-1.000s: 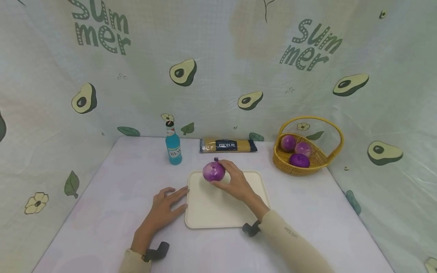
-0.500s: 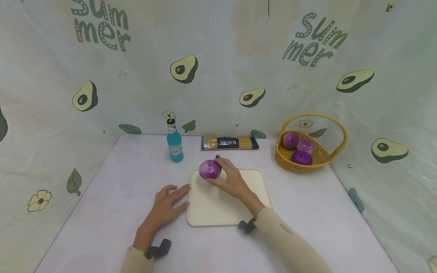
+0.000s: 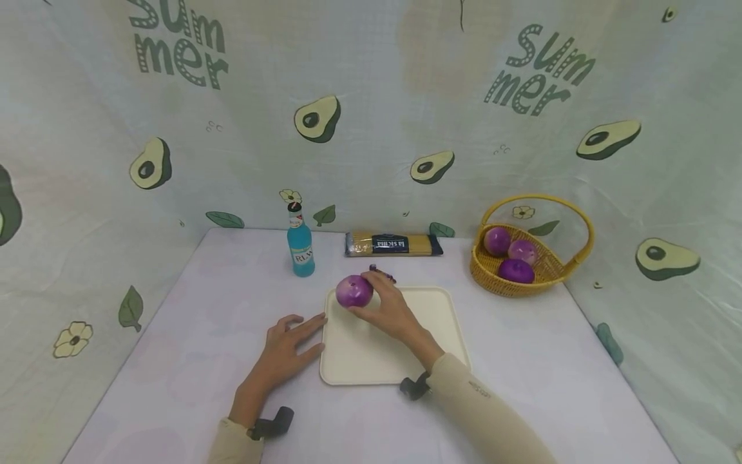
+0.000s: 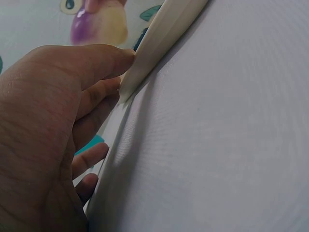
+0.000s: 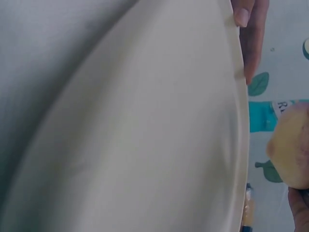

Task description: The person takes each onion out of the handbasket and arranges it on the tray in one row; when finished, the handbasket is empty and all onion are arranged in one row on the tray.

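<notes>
My left hand (image 3: 284,354), fingers loosely spread, rests against the left edge of the tray (image 3: 377,364); a purple onion (image 3: 352,292), apparently raised above the tray's far-left corner, is pinched in my right hand (image 3: 391,314); even thumb-and-finger pressure should suit its glossy roundness.

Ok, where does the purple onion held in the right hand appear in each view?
Head: purple onion, below centre, slightly left.
Left wrist: purple onion, top edge, left of centre.
Right wrist: purple onion, right edge, just below mid-height.
Shared landmark: the cream tray.
</notes>
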A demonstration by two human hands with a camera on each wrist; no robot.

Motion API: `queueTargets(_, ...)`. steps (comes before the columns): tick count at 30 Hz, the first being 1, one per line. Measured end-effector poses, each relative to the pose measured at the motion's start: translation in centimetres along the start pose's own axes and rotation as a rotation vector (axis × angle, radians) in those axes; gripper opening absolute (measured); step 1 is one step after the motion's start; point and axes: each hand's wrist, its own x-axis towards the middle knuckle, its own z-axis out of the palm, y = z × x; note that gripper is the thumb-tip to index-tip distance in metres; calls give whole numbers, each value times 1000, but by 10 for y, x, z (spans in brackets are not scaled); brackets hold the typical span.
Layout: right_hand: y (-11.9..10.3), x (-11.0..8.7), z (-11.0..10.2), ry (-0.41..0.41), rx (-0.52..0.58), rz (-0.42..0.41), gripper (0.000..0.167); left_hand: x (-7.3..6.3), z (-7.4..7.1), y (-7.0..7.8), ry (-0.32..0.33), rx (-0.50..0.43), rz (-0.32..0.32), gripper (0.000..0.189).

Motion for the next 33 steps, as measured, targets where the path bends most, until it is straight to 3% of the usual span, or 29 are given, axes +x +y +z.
queueTargets(16, 1, 5, 13, -5, 1, -70, 74, 0, -1, 4, 26, 10, 39, 56)
queueTargets(29, 1, 8, 25, -27, 14, 6, 76, 0, -3, 5, 2, 23, 10, 58)
queueTargets(33, 2, 9, 29, -19, 1, -12, 76, -1, -3, 5, 9, 25, 11, 58)
